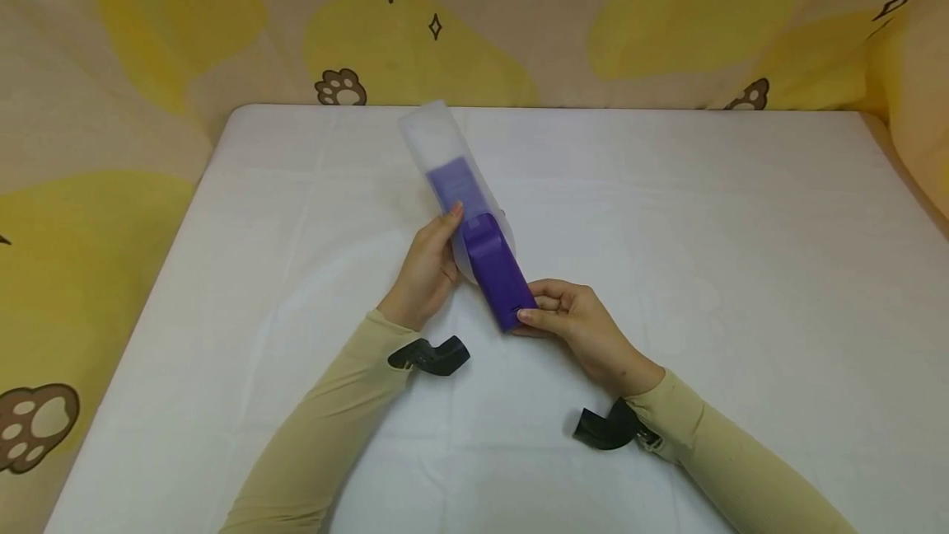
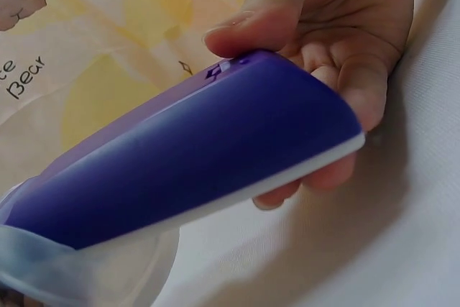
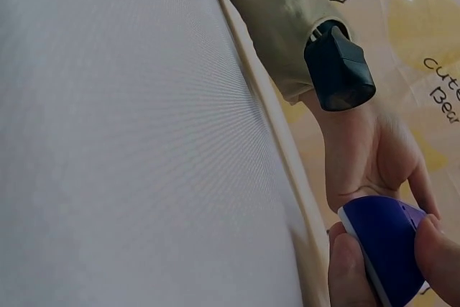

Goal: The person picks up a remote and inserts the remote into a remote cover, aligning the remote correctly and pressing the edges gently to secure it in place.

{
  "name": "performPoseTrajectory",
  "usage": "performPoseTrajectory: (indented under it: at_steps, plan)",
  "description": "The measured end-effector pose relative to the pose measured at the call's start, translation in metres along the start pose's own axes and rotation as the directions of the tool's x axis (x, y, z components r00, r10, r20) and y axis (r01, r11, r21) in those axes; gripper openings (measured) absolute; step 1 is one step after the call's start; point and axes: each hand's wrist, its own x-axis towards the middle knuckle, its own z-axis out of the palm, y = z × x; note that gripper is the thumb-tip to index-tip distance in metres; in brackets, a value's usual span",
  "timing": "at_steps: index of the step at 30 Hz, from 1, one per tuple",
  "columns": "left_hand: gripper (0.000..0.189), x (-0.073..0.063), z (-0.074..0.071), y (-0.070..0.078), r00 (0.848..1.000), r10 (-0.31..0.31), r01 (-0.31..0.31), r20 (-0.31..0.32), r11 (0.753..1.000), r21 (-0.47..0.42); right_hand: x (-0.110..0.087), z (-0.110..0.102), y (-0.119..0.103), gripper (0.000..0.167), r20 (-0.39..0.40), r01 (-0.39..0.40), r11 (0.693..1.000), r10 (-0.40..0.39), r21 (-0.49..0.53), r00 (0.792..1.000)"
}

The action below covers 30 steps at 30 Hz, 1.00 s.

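Observation:
A purple handled tool point(image 1: 498, 270) has its head inside a long frosted translucent case point(image 1: 436, 138). It is held tilted over the white table, case end pointing to the far left. My left hand point(image 1: 430, 262) grips the case's left side near the handle's base, thumb on top and fingers underneath. At the handle's free end, my right hand point(image 1: 567, 320) pinches it between thumb and fingers. The left wrist view shows the purple handle point(image 2: 194, 156) close up, with a white underside and a small slot near the right thumb. In the right wrist view the handle point(image 3: 384, 242) appears end-on.
A white cloth-covered table point(image 1: 741, 254) lies below both hands. Behind it hangs a yellow and peach curtain point(image 1: 549, 15) printed with paws and stars. Black wrist mounts point(image 1: 437, 355) protrude from both sleeves.

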Motion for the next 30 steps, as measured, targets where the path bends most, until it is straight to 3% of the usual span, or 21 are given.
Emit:
performPoseTrajectory:
  at_steps: [21, 30]
  plan:
    - [0.029, -0.002, 0.003, -0.006, 1.0, 0.024, -0.023, 0.018, 0.999, -0.047, 0.001, 0.0, 0.001, 0.034, -0.011, -0.011, 1.0, 0.011, 0.027, 1.0]
    - [0.041, -0.002, 0.004, -0.015, 1.0, -0.005, 0.005, 0.023, 1.0, -0.025, 0.001, 0.0, 0.001, 0.033, -0.001, -0.009, 0.999, 0.01, 0.051, 1.0]
